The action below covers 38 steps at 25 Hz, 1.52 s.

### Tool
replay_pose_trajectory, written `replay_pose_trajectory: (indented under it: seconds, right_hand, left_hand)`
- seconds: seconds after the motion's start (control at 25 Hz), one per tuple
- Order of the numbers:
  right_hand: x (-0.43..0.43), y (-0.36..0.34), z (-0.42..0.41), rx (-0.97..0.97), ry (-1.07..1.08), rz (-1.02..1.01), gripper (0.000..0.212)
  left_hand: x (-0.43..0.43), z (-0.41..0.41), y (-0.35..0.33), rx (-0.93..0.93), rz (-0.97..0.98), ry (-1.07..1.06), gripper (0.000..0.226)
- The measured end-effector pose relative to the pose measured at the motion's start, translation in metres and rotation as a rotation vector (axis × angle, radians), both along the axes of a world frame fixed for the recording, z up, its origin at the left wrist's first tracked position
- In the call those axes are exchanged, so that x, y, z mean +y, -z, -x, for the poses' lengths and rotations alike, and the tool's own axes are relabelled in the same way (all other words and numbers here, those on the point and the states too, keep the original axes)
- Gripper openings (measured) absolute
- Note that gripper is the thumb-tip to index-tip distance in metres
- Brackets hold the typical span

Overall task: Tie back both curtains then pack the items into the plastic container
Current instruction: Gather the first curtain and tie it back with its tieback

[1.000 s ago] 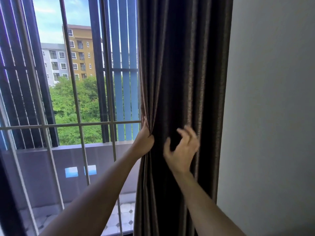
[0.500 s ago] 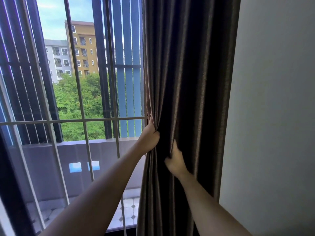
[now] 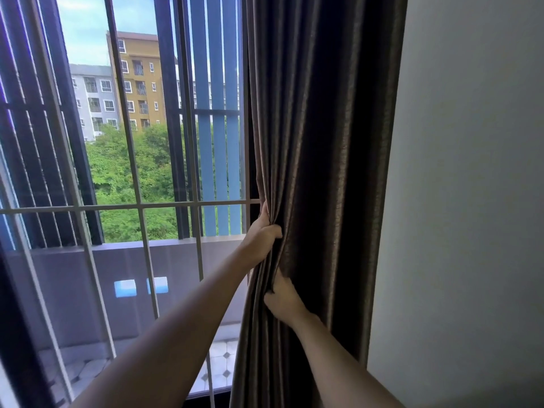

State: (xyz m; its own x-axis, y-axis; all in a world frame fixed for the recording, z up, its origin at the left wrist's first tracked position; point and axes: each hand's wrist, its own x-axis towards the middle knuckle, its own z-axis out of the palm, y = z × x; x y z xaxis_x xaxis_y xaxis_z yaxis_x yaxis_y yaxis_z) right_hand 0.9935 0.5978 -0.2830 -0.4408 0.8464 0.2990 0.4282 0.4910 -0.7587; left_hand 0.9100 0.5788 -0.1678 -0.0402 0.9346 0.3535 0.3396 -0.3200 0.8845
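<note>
Curtain [image 3: 323, 142] hangs bunched in dark brown folds, 12 to 1 o'clock from your hands, between window and wall. Your left hand [image 3: 260, 241] grips its window-side edge, fingers curled round the gathered fabric. Your right hand [image 3: 284, 298] sits just below, at 5 o'clock of the left, thumb showing, fingers buried in a fold and pinching it. Window grille [image 3: 138, 206] fills 9 to 11 o'clock, with the balcony wall [image 3: 73, 278] behind. Grey wall [image 3: 471, 201] meets the curtain's far edge at 3 o'clock. Open room runs along the glass toward 9 o'clock.
</note>
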Motion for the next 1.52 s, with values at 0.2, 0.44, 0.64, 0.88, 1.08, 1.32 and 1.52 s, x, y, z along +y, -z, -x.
replay_pose_trajectory:
  seconds: [0.2,0.44,0.64,0.88,1.08,1.32,1.52]
  right_hand:
    - [0.003,0.0,0.005,-0.118,-0.017,0.022,0.074]
    - [-0.004,-0.022,-0.019,0.254,0.193,-0.483,0.046]
    - [0.016,-0.128,-0.038,0.539,0.646,-0.931,0.047]
    - [0.052,-0.16,-0.07,0.454,0.127,-0.171,0.078]
    - [0.056,-0.073,-0.058,0.304,-0.014,0.072,0.042]
    - [0.034,-0.035,-0.04,0.293,0.001,0.144,0.04]
    - [0.025,-0.021,-0.021,0.037,0.037,0.014,0.056]
  left_hand:
    - [0.003,-0.006,0.002,0.292,-0.088,-0.118,0.087]
    - [0.011,0.007,0.004,0.249,-0.041,-0.161,0.082]
    - [0.013,0.012,0.006,0.236,-0.063,-0.145,0.085]
    - [0.002,0.012,0.001,0.221,-0.035,-0.086,0.091]
    - [-0.001,0.008,-0.001,0.166,-0.001,-0.11,0.088]
    - [0.003,0.003,-0.003,0.16,0.037,-0.139,0.095]
    - [0.005,-0.001,-0.004,0.169,0.049,-0.104,0.095]
